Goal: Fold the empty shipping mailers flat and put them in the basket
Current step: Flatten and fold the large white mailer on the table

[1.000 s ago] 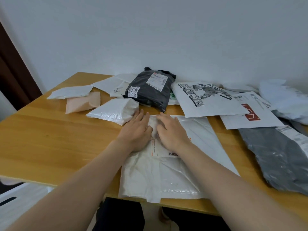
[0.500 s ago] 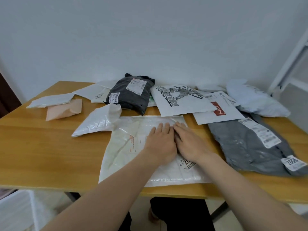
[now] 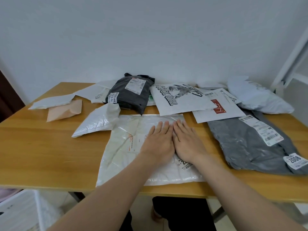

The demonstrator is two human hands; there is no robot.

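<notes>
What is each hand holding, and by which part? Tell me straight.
Nothing is gripped. The left hand and the right hand lie flat, fingers straight, side by side on the middle part of the large white mailer.

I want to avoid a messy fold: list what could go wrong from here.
The left hand and right hand press only the right half of the large white mailer; its creased left half may fold crooked. Its near edge lies by the table edge, so it could slide off.

Glossy crinkled plastic white mailer; smooth wood table
</notes>
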